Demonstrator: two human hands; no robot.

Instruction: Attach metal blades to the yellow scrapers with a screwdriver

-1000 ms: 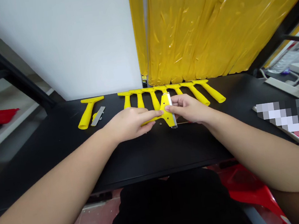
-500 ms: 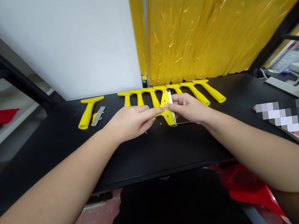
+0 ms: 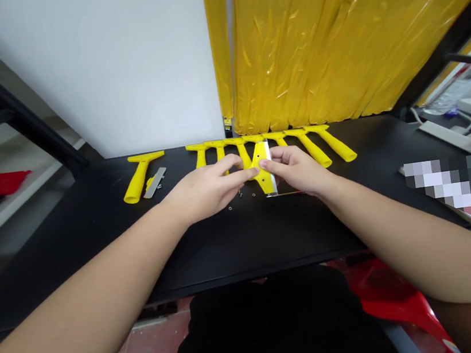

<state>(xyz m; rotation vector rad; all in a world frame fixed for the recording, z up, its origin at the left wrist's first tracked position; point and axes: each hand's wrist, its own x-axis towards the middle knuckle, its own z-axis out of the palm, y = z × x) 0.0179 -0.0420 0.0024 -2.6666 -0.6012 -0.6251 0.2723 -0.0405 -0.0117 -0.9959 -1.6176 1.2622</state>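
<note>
- Scraper (image 3: 268,185) mid-view, right hand (image 3: 291,164) pinching it from 3 o'clock.
- Left hand (image 3: 209,190) at 9 o'clock, fingertip at scraper; grip: can't tell.
- I'd guess lining-up step; next calls for steady right pinch.

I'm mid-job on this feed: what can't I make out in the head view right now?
All in the head view:
- Back of the yellow scraper: turned away from the camera.
- Left hand's hold: its own fingers hide it.
- Thin rod's right end: hidden by the right hand.
- Small ring: too small to identify.
- Far right: masked by pixelated blocks.
</note>
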